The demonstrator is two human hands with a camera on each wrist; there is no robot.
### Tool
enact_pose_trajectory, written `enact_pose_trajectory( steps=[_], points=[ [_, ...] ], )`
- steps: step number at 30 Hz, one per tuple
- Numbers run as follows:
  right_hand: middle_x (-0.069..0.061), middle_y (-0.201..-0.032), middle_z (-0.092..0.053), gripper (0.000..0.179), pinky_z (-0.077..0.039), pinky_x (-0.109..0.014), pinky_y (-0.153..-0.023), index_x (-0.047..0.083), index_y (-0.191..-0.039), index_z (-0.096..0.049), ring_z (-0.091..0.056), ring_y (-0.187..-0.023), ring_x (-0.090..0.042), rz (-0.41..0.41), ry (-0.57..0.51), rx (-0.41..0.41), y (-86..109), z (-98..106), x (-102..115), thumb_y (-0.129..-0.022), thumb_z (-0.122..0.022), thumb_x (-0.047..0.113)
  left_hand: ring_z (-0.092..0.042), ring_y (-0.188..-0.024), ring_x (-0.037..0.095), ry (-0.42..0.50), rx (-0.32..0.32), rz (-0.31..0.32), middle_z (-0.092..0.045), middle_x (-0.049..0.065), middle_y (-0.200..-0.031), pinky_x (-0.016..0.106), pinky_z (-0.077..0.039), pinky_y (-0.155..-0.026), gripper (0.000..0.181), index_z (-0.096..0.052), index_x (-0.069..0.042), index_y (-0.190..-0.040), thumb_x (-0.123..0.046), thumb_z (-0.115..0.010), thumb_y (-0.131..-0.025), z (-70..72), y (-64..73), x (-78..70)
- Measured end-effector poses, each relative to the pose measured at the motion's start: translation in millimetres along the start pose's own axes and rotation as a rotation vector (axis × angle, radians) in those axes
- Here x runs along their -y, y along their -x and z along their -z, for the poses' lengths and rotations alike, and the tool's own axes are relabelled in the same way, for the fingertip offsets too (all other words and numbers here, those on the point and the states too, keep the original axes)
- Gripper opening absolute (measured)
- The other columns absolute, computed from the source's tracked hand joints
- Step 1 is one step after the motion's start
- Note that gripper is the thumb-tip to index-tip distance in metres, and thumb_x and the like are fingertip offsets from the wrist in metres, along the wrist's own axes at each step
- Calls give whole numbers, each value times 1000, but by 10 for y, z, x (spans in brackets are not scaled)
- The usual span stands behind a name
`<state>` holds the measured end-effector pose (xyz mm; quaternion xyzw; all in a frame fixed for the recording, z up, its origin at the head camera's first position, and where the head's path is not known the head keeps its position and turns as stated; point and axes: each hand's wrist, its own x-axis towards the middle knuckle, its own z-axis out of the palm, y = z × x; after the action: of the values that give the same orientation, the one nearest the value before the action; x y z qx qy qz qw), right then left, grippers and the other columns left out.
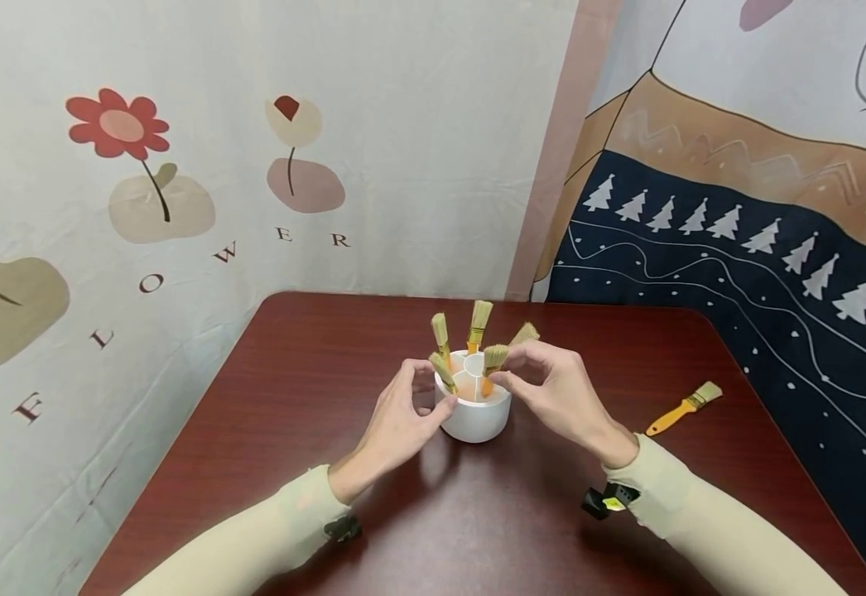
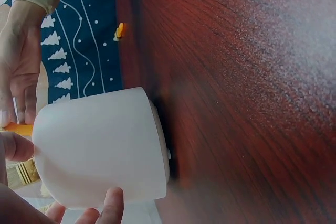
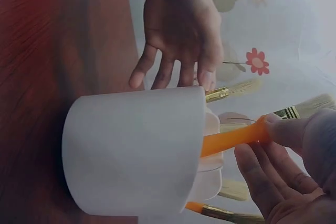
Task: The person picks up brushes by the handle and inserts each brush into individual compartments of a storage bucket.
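A white round holder (image 1: 475,420) with divided compartments stands upright on the table. Several paintbrushes with orange handles stand in it, bristles up, among them one at the back (image 1: 480,319) and one at the left (image 1: 440,333). My left hand (image 1: 401,414) holds the holder from the left, thumb at the rim and fingers along its side (image 2: 113,205). With thumb and fingertips, my right hand (image 1: 558,389) pinches the orange handle of a paintbrush (image 3: 236,138) at the front right. The lower end of that handle is hidden inside the holder.
Another paintbrush (image 1: 685,409) lies on the dark red wooden table (image 1: 314,364), to the right of my right hand. Printed cloth (image 1: 418,149) hangs behind the table, and a dark blue one with white trees (image 1: 701,257) hangs at the right.
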<state>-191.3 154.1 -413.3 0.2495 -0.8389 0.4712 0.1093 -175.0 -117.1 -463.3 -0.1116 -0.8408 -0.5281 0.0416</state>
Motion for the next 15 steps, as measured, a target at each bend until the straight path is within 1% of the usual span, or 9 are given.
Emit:
enact_pose_trajectory(
  steps=[2, 7, 10, 15],
  points=[
    [4, -114, -87, 25, -72, -44, -99, 19, -118, -87, -85, -106, -13, 8, -11, 7, 12, -8, -14, -98, -94, 5, -76, -136, 30, -1, 0, -1, -77, 14, -145, 42, -73, -94, 50, -61, -13, -146, -25, -87, -105, 0, 3, -4],
    [-1, -115, -86, 31, -72, -38, -97, 15, -120, -87, -86, -105, -17, 52, -33, 19, 42, -47, -61, -95, -94, -2, -77, -134, 29, -7, -3, -2, -77, 13, -143, 44, -73, -94, 50, -61, -13, -145, -24, -87, -104, -3, 13, -10],
    [-3, -115, -86, 33, -72, -36, -96, 14, -120, -88, -86, -105, -18, 94, -23, 24, 64, -88, -98, -94, -94, -4, -77, -134, 28, -11, -5, -2, -77, 12, -143, 43, -73, -94, 49, -61, -13, -145, -25, -87, -104, -6, 15, -14],
    [-1, -111, -85, 32, -73, -35, -93, 14, -115, -89, -84, -101, -14, 162, 21, 20, 90, -144, -150, -91, -96, -5, -76, -135, 29, -19, -9, -2, -76, 13, -144, 44, -73, -94, 50, -61, -13, -145, -25, -87, -104, -15, 14, -19]
  ],
)
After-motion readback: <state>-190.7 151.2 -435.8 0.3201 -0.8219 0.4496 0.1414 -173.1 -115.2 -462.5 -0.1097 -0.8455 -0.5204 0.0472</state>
